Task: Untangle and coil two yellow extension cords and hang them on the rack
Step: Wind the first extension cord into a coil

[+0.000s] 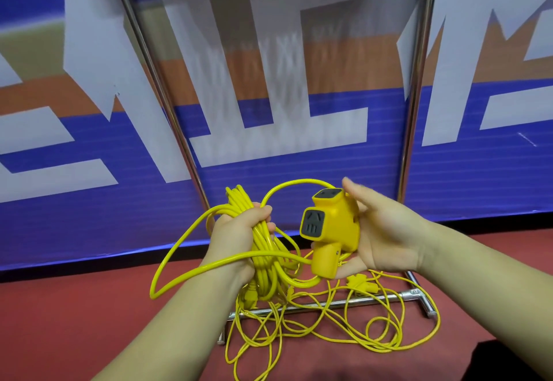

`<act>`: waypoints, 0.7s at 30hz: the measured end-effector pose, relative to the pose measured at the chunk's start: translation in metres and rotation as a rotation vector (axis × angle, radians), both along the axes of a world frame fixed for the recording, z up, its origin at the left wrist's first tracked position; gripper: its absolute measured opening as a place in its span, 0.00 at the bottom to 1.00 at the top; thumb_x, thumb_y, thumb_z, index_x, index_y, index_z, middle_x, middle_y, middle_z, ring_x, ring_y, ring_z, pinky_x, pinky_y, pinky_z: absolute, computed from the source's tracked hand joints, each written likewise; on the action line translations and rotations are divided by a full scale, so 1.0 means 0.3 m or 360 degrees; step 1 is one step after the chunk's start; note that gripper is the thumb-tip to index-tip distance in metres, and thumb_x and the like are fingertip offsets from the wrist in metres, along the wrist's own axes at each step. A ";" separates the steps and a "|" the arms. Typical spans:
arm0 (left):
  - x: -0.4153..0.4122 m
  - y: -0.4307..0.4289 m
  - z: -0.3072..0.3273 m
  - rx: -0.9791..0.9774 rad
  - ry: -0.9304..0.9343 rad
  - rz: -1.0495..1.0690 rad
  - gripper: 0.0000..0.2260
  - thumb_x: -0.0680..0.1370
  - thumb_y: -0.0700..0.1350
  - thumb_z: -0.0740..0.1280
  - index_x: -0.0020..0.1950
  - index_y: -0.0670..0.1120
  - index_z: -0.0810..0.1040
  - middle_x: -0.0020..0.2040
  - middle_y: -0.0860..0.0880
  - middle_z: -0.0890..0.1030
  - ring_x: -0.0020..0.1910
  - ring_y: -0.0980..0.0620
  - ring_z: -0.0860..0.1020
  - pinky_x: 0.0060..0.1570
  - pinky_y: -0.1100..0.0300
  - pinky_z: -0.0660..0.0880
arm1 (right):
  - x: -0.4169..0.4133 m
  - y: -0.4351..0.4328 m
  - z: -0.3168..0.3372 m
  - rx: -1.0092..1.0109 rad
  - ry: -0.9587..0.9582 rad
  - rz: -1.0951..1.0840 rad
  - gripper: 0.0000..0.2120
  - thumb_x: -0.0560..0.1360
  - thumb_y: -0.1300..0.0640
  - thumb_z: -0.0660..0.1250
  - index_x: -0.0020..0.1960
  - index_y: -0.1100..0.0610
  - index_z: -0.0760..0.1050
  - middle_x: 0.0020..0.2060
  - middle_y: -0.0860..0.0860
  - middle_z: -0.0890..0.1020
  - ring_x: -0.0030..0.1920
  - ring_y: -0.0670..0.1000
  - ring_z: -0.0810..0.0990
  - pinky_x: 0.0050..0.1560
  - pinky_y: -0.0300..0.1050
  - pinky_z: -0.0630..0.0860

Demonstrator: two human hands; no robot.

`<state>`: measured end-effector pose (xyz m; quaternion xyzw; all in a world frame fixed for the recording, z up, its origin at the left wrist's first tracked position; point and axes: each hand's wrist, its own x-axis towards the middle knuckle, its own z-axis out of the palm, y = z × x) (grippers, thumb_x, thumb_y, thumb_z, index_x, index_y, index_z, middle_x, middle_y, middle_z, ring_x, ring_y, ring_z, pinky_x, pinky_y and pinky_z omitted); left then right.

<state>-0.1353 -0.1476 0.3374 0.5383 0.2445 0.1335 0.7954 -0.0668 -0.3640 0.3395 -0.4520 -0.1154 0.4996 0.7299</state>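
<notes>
My left hand point(239, 232) grips a coiled bundle of thick yellow extension cord point(263, 264), its loops hanging below my fist and one loop draped over my wrist. My right hand point(386, 237) holds that cord's yellow socket block point(332, 231), which has dark grey outlets, with fingers curled behind it. A second, thinner yellow cord point(344, 324) lies tangled on the red floor beneath my hands, spread over the rack's base. Its small yellow socket end point(360, 283) lies near the rack foot. The rack's two chrome uprights point(414, 105) rise in front of me.
A chrome base bar point(329, 304) of the rack lies on the red floor point(89, 321) under the tangle. Behind the rack stands a blue, orange and white banner wall point(299, 156). A dark shape sits at the bottom right corner.
</notes>
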 end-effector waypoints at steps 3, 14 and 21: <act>0.001 0.002 -0.008 0.0036 0.0036 0.0007 0.05 0.75 0.36 0.71 0.50 0.40 0.79 0.31 0.45 0.80 0.27 0.51 0.80 0.28 0.58 0.76 | 0.007 -0.004 -0.003 -0.0066 0.0133 -0.0017 0.34 0.71 0.25 0.57 0.58 0.51 0.83 0.61 0.61 0.81 0.58 0.68 0.81 0.59 0.75 0.71; 0.000 0.005 -0.012 0.0129 0.0046 -0.0015 0.04 0.76 0.34 0.69 0.49 0.39 0.77 0.28 0.46 0.78 0.24 0.52 0.77 0.25 0.62 0.74 | 0.013 0.034 -0.035 -0.0522 0.0035 -0.0373 0.13 0.74 0.52 0.64 0.50 0.53 0.85 0.55 0.59 0.83 0.51 0.63 0.83 0.60 0.69 0.74; 0.004 0.021 -0.022 0.0183 0.0089 -0.0013 0.04 0.76 0.34 0.70 0.49 0.39 0.78 0.28 0.44 0.78 0.25 0.50 0.77 0.28 0.60 0.74 | -0.007 0.037 -0.050 -0.0790 -0.0073 -0.0220 0.14 0.76 0.60 0.64 0.60 0.55 0.80 0.57 0.58 0.82 0.47 0.60 0.84 0.41 0.61 0.82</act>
